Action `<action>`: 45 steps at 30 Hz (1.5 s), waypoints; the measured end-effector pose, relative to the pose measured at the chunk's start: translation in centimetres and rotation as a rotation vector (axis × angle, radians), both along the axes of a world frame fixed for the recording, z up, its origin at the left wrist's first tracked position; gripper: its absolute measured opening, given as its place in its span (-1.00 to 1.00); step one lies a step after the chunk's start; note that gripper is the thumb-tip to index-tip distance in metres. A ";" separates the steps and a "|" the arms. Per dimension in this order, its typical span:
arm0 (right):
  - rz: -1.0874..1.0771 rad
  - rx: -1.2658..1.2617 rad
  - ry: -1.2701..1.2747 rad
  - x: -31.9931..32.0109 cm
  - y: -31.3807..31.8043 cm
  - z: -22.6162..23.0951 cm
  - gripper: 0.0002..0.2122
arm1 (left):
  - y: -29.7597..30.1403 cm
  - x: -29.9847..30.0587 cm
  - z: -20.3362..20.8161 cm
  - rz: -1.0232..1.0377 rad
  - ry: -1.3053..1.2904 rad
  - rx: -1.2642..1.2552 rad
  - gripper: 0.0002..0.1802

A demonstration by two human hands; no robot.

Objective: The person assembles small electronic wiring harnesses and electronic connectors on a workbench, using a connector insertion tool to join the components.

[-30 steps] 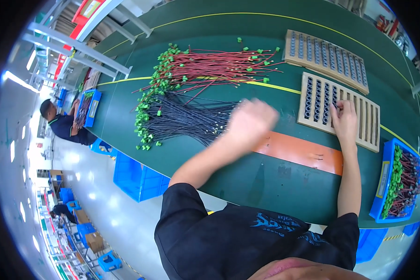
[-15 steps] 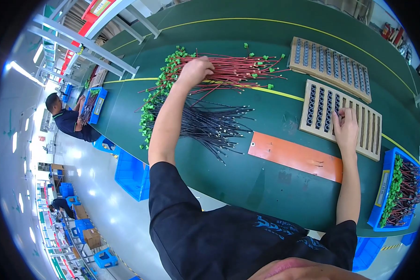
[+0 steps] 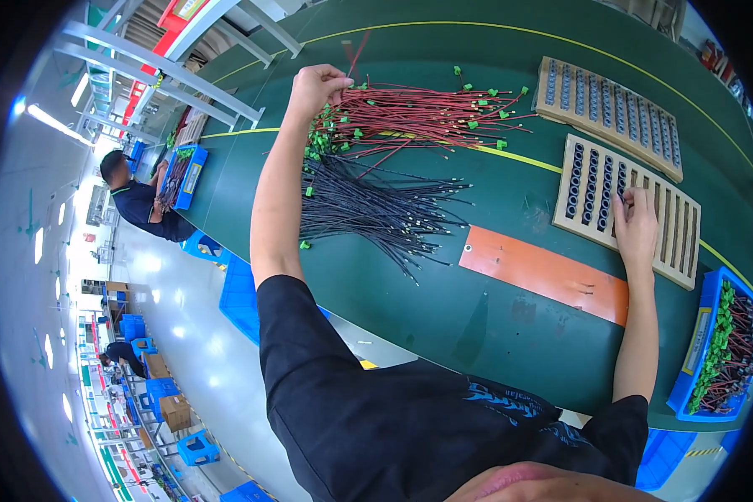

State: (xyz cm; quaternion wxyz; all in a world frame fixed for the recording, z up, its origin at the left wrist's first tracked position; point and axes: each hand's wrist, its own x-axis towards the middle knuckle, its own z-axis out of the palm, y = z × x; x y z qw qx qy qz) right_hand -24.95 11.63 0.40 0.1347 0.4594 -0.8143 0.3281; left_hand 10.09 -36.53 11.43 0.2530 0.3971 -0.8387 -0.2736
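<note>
At the far side of the bench, my left hand pinches a thin red wire that stands up from its fingertips, slightly blurred. Just beside it lies a pile of red wires with green connectors on their ends. Nearer to me spreads a bundle of black wires. My right hand rests over a wooden slotted rack, finger and thumb closed at a row of dark round parts. Whatever sits between those fingertips is hidden.
Behind the rack lies a second wooden rack filled with grey parts. An orange strip lies on the green bench. A blue bin of wired connectors stands at right. Another person works beside a blue bin at far left.
My left hand has moved left and away from me, from over the red pile to its far left end, and a red wire now rises from its fingers. My right hand stays at the rack.
</note>
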 end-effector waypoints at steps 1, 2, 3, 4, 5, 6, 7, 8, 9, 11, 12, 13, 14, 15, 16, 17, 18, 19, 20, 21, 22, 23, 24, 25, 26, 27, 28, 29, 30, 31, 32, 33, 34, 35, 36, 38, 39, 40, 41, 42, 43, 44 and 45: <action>-0.004 0.009 -0.012 0.1 0.1 -0.1 -0.83 | -0.6 0.5 -0.2 -0.038 0.025 0.057 -0.81; -0.011 0.020 -0.025 0.2 0.3 -0.5 -0.83 | -0.6 0.6 -0.4 -0.080 0.049 0.116 -0.79; -0.015 0.025 -0.027 0.3 0.5 -0.9 -0.83 | -0.5 0.6 -0.7 -0.071 0.214 0.082 -0.76; -0.024 0.031 -0.033 0.4 0.7 -1.1 -0.83 | -0.8 0.7 -0.7 -0.001 0.415 0.097 -0.79; -0.020 0.034 -0.042 0.7 0.7 -1.5 -0.83 | -1.9 1.9 -0.8 0.048 0.627 0.115 -0.79; -0.012 0.025 -0.045 0.4 -0.1 -0.2 -0.83 | -3.0 2.5 1.7 0.093 0.841 0.119 -0.80; 0.000 0.001 -0.034 0.1 -0.9 1.1 -0.83 | -4.0 3.1 4.2 0.122 0.929 0.138 -0.80; -0.001 -0.006 -0.024 -0.1 -0.7 0.9 -0.83 | -4.1 2.9 4.8 0.149 1.015 0.180 -0.80; -0.002 -0.014 -0.018 -0.2 -0.6 0.9 -0.83 | -4.1 3.1 5.1 0.102 0.913 0.224 -0.82; -0.008 0.023 -0.053 -0.2 -0.3 0.9 -0.83 | -4.0 3.8 5.7 0.094 1.020 -0.002 -0.85; -0.029 0.055 -0.087 0.0 -0.3 0.8 -0.83 | -3.6 3.4 6.5 0.067 1.119 -0.230 -0.87; -0.020 0.057 -0.057 -0.2 -0.3 0.5 -0.82 | -2.8 3.0 6.6 0.055 1.218 -0.319 -0.89; -0.015 0.059 -0.061 0.1 -0.3 0.2 -0.82 | -2.3 2.9 7.2 0.060 1.214 -0.321 -0.89; -0.013 0.051 -0.068 -0.1 -0.3 0.1 -0.82 | -1.7 2.7 7.8 0.006 1.113 -0.426 -0.90; -0.012 0.043 -0.075 -0.3 -0.2 0.2 -0.82 | -1.1 2.7 8.4 -0.046 1.008 -0.528 -0.91; -0.026 0.062 -0.082 -0.2 -0.4 0.2 -0.81 | 0.0 2.3 9.4 -0.010 1.073 -0.656 -0.90; -0.034 0.064 -0.086 -0.2 -0.3 0.1 -0.81 | 2.1 1.7 10.2 -0.020 1.092 -0.694 -0.93; -0.025 0.058 -0.072 -0.2 0.0 0.2 -0.81 | 3.5 2.4 10.1 0.006 0.750 -0.767 -0.98; -0.014 0.047 -0.058 -0.3 -0.2 0.2 -0.81 | 4.5 2.9 10.2 0.031 0.405 -0.828 -0.95; -0.023 0.051 -0.060 -0.5 -0.1 0.0 -0.81 | 5.7 2.5 8.8 -0.188 0.174 -0.743 -0.94; -0.027 0.052 -0.051 -0.7 0.1 -0.2 -0.82 | 6.9 1.7 6.7 -0.404 -0.058 -0.649 -0.91; -0.021 0.047 -0.045 -0.7 0.1 -0.4 -0.82 | 7.9 1.7 4.7 -0.501 -0.261 -0.612 -0.91; -0.019 0.044 -0.049 -0.5 -0.1 -0.1 -0.82 | 8.8 2.2 2.7 -0.593 -0.465 -0.569 -0.90; -0.019 0.056 -0.052 -0.4 -0.2 0.1 -0.82 | 9.8 2.2 0.7 -0.626 -0.460 -0.492 -0.89; -0.020 0.066 -0.053 -0.2 -0.1 0.3 -0.82 | 10.5 2.1 -1.0 -0.659 -0.452 -0.417 -0.86; -0.020 0.064 -0.052 -0.1 -0.3 0.4 -0.82 | 10.8 2.3 -2.8 -0.630 -0.456 -0.437 -0.86; -0.026 0.074 -0.082 0.1 -0.4 0.5 -0.82 | 11.1 2.3 -4.2 -0.603 -0.456 -0.457 -0.86; -0.031 0.083 -0.112 0.2 -0.3 0.6 -0.83 | 11.6 2.4 -4.9 -0.555 -0.535 -0.429 -0.85; -0.031 0.083 -0.110 0.1 -0.3 0.5 -0.83 | 11.5 2.6 -5.6 -0.555 -0.532 -0.429 -0.85; -0.009 0.048 -0.075 0.0 -0.2 0.3 -0.83 | 11.4 2.8 -6.4 -0.551 -0.551 -0.409 -0.85; 0.011 0.011 -0.040 0.0 -0.2 0.1 -0.84 | 11.3 2.8 -6.7 -0.549 -0.570 -0.390 -0.85; 0.010 0.010 -0.038 0.0 -0.2 0.2 -0.84 | 11.3 2.8 -6.9 -0.559 -0.545 -0.403 -0.90; 0.006 -0.004 -0.008 0.0 -0.3 0.2 -0.83 | 11.3 2.8 -7.2 -0.559 -0.544 -0.405 -0.90; 0.002 -0.015 0.021 0.0 -0.2 0.2 -0.83 | 11.4 2.8 -7.3 -0.556 -0.628 -0.467 -0.90; 0.001 -0.015 0.021 0.0 -0.2 0.0 -0.83 | 11.6 2.8 -7.4 -0.552 -0.713 -0.530 -0.89; -0.037 0.008 0.079 -0.3 -0.3 -0.4 -0.82 | 11.6 3.3 -7.5 -0.563 -0.618 -0.543 -0.89; -0.040 0.006 0.080 -0.3 -0.4 -0.4 -0.82 | 11.4 3.7 -7.6 -0.572 -0.523 -0.555 -0.89; -0.031 0.006 0.073 -0.3 -0.4 -0.3 -0.82 | 10.6 4.2 -7.6 -0.515 -0.395 -0.471 -0.88; -0.026 0.010 0.063 -0.3 -0.4 -0.5 -0.82 | 9.9 4.3 -7.0 -0.356 -0.313 -0.383 -0.88; -0.029 0.012 0.061 -0.3 -0.2 -0.4 -0.82 | 9.3 4.6 -5.9 -0.194 -0.232 -0.292 -0.87; -0.022 0.011 0.029 -0.3 -0.1 -0.3 -0.83 | 8.3 4.9 -4.5 -0.123 -0.067 -0.228 -0.84; -0.009 0.009 0.000 -0.3 0.1 -0.2 -0.83 | 7.2 5.4 -2.9 -0.045 0.098 -0.165 -0.81; 0.000 0.005 0.000 -0.4 0.0 -0.2 -0.83 | 6.1 6.2 -1.4 -0.001 0.213 -0.174 -0.79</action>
